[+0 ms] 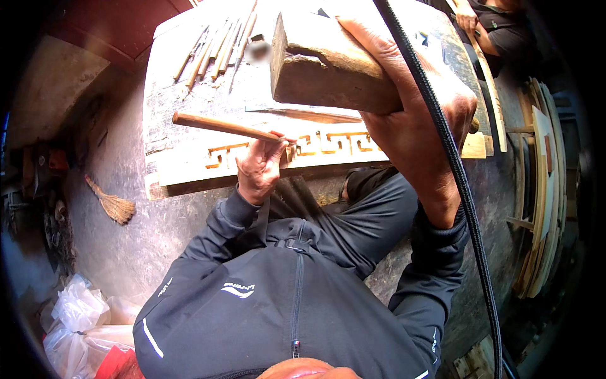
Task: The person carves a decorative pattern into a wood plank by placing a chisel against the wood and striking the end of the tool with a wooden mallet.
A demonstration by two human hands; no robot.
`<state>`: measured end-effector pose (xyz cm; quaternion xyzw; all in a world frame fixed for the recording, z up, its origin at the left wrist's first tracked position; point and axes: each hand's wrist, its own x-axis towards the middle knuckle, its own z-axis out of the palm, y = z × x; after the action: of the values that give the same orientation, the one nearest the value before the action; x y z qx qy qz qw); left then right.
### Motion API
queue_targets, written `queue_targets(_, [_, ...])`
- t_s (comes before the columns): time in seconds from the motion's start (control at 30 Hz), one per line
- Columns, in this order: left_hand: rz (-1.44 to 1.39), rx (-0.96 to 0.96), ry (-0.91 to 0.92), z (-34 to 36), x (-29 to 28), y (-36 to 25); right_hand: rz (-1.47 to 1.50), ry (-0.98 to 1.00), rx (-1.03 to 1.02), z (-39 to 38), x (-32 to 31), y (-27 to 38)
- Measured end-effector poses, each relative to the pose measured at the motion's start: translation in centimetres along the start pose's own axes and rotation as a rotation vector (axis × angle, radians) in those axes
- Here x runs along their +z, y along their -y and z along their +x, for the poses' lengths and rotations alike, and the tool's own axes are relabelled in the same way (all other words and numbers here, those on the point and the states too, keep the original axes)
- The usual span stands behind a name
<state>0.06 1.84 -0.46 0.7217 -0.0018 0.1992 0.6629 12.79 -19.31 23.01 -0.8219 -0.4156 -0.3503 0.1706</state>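
My left hand [257, 167] is closed around a chisel with a long round wooden handle [218, 126]. The handle slants up to the left, and the fingers hide most of the blade end. Under that hand lies a pale wooden board [189, 165] at the bench's near edge, with angular fret shapes [344, 143] carved along it. Raised higher and to the right, my right hand [420, 104] grips a thick, worn wooden mallet [338, 76]. The mallet head is tilted above the bench and apart from the chisel; its handle is mostly covered by the hand.
Several wooden-handled carving tools [218, 47] lie at the workbench's [161, 82] far left. A black braided cable [435, 104] crosses the view at right. Another person's hand [467, 18] is by a long wood strip [485, 69]. A broom [113, 205] lies on the floor; boards [540, 208] lean at right.
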Motion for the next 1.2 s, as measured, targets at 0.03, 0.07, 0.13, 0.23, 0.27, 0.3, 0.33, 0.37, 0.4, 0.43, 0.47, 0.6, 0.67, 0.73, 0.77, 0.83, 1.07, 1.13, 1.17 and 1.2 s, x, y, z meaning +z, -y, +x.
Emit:
queue_targets(0.03, [0.012,-0.003,0.006,0.0,-0.1,0.0,0.003,0.001,-0.001,0.0,0.0,-0.1])
queue_targets(0.07, [0.024,-0.006,0.011,0.0,-0.2,0.0,0.006,0.004,0.000,-0.1,0.1,-0.1])
queue_targets(0.13, [0.040,-0.003,0.023,-0.1,-0.3,-0.1,0.014,0.006,0.001,-0.2,0.3,-0.2])
queue_targets(0.23, [0.048,0.015,0.037,0.0,-0.4,-0.2,0.019,0.008,-0.002,-0.3,0.5,-0.3])
queue_targets(0.27, [0.049,0.016,0.041,0.0,-0.4,-0.2,0.024,0.009,-0.003,-0.3,0.6,-0.3])
queue_targets(0.3, [0.050,0.018,0.045,0.1,-0.4,-0.1,0.024,0.008,-0.005,-0.4,0.7,-0.4])
queue_targets(0.33, [0.057,0.023,0.052,0.1,-0.5,-0.1,0.026,0.008,-0.006,-0.3,0.8,-0.4])
queue_targets(0.37, [0.063,0.028,0.060,0.2,-0.5,0.0,0.029,0.008,-0.008,-0.3,0.8,-0.4])
queue_targets(0.4, [0.070,0.033,0.067,0.3,-0.6,0.0,0.032,0.007,-0.010,-0.3,0.9,-0.4])
queue_targets(0.43, [0.082,0.031,0.068,0.3,-0.6,-0.1,0.038,0.007,-0.012,-0.2,1.0,-0.4])
queue_targets(0.47, [0.094,0.029,0.070,0.3,-0.6,-0.2,0.042,0.009,-0.012,-0.2,1.1,-0.4])
queue_targets(0.6, [0.132,0.051,0.080,0.4,-0.7,-0.2,0.050,0.010,-0.017,-0.2,1.3,-0.4])
queue_targets(0.67, [0.125,0.049,0.075,0.4,-0.7,-0.1,0.053,0.013,-0.019,-0.2,1.3,-0.5])
queue_targets(0.73, [0.131,0.055,0.066,0.4,-0.7,-0.2,0.055,0.013,-0.024,-0.2,1.4,-0.3])
queue_targets(0.77, [0.140,0.062,0.062,0.4,-0.6,-0.3,0.057,0.011,-0.025,-0.1,1.5,-0.3])
queue_targets(0.83, [0.198,0.109,0.063,0.6,-0.4,-0.9,0.056,0.013,-0.028,-0.1,1.5,-0.3])
queue_targets(1.07, [0.538,0.367,0.158,2.9,-0.2,-3.3,0.032,0.007,-0.070,0.8,1.4,-0.1])
queue_targets(1.13, [0.597,0.379,0.154,3.1,0.0,-3.7,0.026,0.005,-0.088,1.1,1.3,0.0])
queue_targets(1.17, [0.600,0.385,0.141,3.2,0.1,-3.9,0.024,0.001,-0.095,1.3,1.2,0.0])
queue_targets(1.2, [0.601,0.390,0.129,3.3,0.3,-4.0,0.022,0.003,-0.104,1.4,1.2,0.1])
